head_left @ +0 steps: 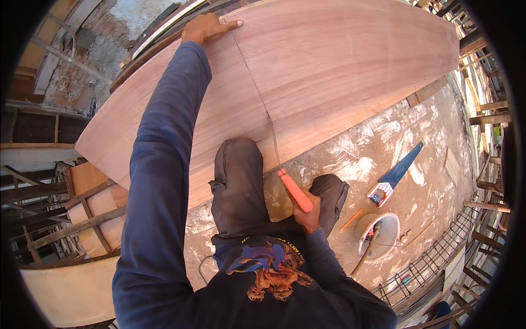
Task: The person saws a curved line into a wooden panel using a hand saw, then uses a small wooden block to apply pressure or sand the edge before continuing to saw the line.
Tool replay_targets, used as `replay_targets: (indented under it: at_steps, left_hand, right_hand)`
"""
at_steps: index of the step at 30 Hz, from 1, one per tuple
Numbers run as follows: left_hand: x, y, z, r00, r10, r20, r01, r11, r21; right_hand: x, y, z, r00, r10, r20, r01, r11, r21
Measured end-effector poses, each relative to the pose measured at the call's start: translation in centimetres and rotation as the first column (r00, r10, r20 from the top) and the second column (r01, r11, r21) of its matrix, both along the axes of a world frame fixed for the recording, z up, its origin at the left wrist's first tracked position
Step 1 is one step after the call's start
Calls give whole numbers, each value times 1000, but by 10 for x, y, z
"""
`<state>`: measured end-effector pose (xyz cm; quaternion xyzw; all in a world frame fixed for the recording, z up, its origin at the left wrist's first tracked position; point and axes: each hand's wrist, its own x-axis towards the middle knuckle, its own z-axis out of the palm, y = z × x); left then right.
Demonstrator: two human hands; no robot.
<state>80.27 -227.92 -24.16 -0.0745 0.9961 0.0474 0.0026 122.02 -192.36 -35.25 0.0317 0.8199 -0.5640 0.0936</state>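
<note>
A large reddish plywood sheet (339,71) lies in front of me, with a thin dark line running across it from the far edge towards me. My left hand (207,28) rests on the sheet's far edge beside that line, its thumb stretched out flat. Close to my body, my right hand (307,213) is wrapped round the orange handle of a saw (295,190). The narrow blade shows nearly edge-on at the near end of the line, reaching into the sheet by its near edge. One of my knees (239,159) presses on the sheet left of the blade.
On the dusty floor to the right lies a blue-bladed handsaw (399,172). A white bucket (385,233) with tools stands nearer me, an orange pencil-like stick (350,220) beside it. Beyond are a wire rebar cage (438,249) and stacked timber (490,120). Wooden frames (90,219) stand left.
</note>
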Motion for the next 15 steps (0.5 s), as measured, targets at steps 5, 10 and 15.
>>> replay_targets:
  at_steps: [5,10,15]
  left_hand:
    - [-4,-14,-8,986,-146,-78,162,950,266]
    - [-12,-17,-4,969,-194,-154,180,979,-97]
    - [11,1,18,999,1,32,0,1000,-14]
  right_hand:
    - [-3,6,-28,980,-139,-141,133,990,-52]
    - [41,58,21,971,48,-234,-20,993,119]
    - [-46,17,14,999,-17,43,11,992,125]
